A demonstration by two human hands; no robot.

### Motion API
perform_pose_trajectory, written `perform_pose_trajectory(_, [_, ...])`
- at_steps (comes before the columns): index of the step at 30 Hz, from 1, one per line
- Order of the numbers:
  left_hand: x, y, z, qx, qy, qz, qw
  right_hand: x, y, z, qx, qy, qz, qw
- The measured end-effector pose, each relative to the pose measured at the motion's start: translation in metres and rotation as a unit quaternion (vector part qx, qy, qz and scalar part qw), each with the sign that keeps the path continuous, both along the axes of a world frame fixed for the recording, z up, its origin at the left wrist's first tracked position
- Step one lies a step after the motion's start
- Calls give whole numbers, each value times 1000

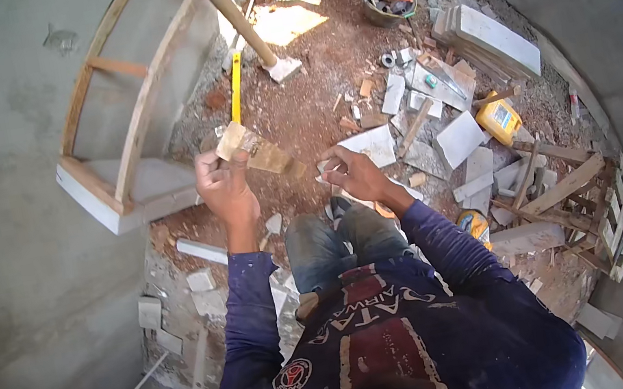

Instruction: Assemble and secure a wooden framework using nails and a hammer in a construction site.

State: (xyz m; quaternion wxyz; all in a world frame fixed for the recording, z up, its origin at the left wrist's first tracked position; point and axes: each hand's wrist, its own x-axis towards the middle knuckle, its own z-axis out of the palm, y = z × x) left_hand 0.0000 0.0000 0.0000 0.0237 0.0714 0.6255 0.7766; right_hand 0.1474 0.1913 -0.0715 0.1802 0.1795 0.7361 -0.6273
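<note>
My left hand (226,188) is closed on a flat tan piece (231,141) that looks like wood, held up at its fingertips. From beside it a mottled brown strip (268,155) slants toward my right hand; whether the two are joined I cannot tell. My right hand (360,175) is closed in a pinch, with something small and pale at its fingertips that is too small to name. A gap shows between the brown strip's end and the right fingers. Just beyond the left hand is a yellow bar (237,87), perhaps a level.
A curved wooden frame (142,116) stands on a white slab at the left wall. A post (240,25) rises on a pale base. Right lie broken tiles (460,138), stacked slabs (496,40), a yellow jug (498,119) and scrap wood (565,185). A bucket (389,0) stands farther off.
</note>
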Motion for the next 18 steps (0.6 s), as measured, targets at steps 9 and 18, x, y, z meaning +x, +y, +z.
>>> perform_pose_trajectory(9, [-174,153,-12,59,-14,-95,994,-214,80,19,251,242,-127,928])
perform_pose_trajectory(18, [-324,293,-113,8,-83,-179,980,-390,192,-106,242,201,-192,930])
